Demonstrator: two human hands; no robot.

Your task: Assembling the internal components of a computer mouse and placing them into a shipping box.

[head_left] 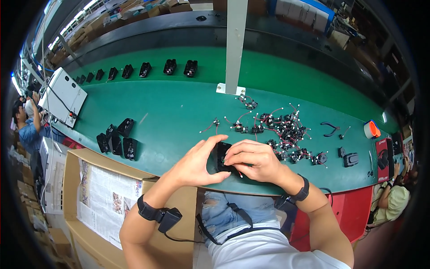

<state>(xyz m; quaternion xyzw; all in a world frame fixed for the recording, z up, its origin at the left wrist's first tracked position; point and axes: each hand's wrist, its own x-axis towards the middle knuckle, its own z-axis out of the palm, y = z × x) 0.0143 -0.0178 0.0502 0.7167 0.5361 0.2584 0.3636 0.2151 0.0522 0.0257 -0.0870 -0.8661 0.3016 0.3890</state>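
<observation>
Head view: black casing (221, 156), long axis away from torso (255, 246).

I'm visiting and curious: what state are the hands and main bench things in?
Left hand: curved around the black housing
Right hand: bunched, touching that housing
Black housing: partly covered
Wired parts: mostly heaped together
Blue pliers: lying, handles spread
Housings at left: clustered

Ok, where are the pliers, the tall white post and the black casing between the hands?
Pliers (335, 129): head view, near the pivot.
White post (236, 49): head view, middle of its shaft.
Black casing (220, 156): head view, its uncovered left part.
</observation>
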